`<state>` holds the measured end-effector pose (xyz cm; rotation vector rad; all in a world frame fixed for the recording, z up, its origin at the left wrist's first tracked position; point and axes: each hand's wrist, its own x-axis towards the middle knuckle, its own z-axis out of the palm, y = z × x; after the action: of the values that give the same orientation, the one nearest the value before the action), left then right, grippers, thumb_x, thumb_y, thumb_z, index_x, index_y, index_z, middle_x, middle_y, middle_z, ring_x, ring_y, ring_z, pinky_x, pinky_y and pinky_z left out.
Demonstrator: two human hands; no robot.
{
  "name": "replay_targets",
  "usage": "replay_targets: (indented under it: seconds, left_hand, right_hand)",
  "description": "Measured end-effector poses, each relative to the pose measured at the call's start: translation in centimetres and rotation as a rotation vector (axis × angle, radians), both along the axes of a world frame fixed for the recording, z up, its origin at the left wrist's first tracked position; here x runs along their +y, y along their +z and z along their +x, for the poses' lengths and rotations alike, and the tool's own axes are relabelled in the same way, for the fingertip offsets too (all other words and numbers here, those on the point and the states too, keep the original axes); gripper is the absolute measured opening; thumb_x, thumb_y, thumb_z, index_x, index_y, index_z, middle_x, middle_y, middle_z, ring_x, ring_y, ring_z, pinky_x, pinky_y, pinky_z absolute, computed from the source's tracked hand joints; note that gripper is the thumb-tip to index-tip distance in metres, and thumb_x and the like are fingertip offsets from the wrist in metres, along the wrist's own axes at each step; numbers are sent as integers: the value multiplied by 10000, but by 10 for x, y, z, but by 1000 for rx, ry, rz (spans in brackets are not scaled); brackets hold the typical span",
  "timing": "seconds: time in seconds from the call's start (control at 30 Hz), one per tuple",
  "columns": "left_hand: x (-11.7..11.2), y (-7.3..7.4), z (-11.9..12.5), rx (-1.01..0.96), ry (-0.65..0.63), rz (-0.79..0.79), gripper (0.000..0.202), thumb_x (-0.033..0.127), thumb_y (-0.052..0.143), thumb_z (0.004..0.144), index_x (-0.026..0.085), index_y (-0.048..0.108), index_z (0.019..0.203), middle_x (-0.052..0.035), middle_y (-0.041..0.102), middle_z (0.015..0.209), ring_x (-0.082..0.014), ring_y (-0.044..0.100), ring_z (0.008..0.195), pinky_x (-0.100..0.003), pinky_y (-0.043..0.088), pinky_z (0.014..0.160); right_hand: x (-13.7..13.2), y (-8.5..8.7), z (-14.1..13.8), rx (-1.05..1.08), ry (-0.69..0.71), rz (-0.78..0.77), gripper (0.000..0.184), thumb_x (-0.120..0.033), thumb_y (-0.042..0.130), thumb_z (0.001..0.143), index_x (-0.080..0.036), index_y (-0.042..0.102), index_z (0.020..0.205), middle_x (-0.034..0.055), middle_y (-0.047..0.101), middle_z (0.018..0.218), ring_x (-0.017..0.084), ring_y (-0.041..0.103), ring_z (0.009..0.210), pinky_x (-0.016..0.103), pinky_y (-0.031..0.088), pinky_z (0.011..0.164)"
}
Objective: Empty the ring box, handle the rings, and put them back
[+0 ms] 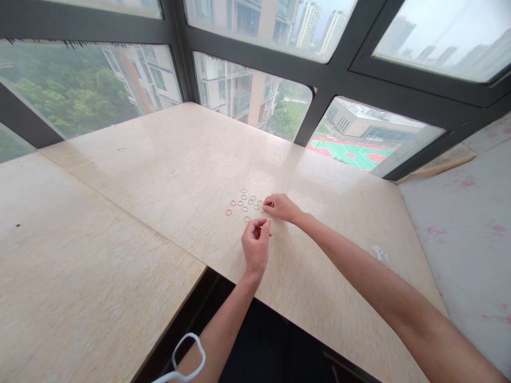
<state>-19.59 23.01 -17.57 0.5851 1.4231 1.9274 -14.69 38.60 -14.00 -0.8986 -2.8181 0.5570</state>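
Observation:
My left hand is closed, with thumb and fingertips pinching a thin yellow ring just above the tabletop. To its upper right, my right hand is closed, fingertips together at the right edge of a loose group of rings. What sits between those fingertips is too small to make out. Beside them lie a yellowish ring and a greenish ring. Farther left are several reddish rings, among them a red ring, and greyish-green ones such as the ring at the back.
The rings lie on a beige marble-patterned counter with a seam and a cut-out front edge. Small white pieces lie right of my right forearm. Dark window frames close off the back; a flowered wall stands right. A pale loop shows at bottom left.

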Motion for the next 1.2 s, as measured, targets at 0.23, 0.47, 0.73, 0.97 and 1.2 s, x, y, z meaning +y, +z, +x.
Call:
replay_targets:
  seconds: [0.23,0.47,0.73,0.97,1.2]
  left_hand:
    - [-1,1,0,3,-15,-13,197,320,628,846,142,626,931,-43,635,833,-111,587,654,-238,478,631]
    - [-1,1,-1,-6,-12,-16,205,321,629,841,135,621,928,-47,640,822,-113,589,649,-244,481,633]
    - [0,3,-1,-79,-11,8,228,332,645,829,127,606,924,-50,632,783,-140,631,682,-249,513,614]
    - [2,2,-1,-140,0,80,278,357,681,813,121,592,930,-74,653,853,-188,681,789,-292,565,667]
    - [0,5,-2,-161,-36,74,346,363,724,776,100,581,949,-74,662,813,-188,686,688,-292,569,610]
  right_hand:
    - [3,15,-16,-242,-46,-50,83,-133,576,696,-138,647,651,25,628,645,112,507,603,219,329,547]
    - [13,4,-2,-129,-81,-369,90,-163,532,706,-133,616,710,-15,593,556,76,473,441,187,338,441]
    - [1,8,25,229,-154,-763,169,-277,644,711,-128,570,740,-20,559,534,46,411,377,164,278,361]
    - [-30,24,39,327,-134,-800,213,-334,622,770,-130,562,782,-16,573,540,52,426,368,165,306,353]
    - [-56,24,44,335,-166,-554,188,-332,591,804,-144,582,805,-16,606,557,63,462,366,163,349,360]
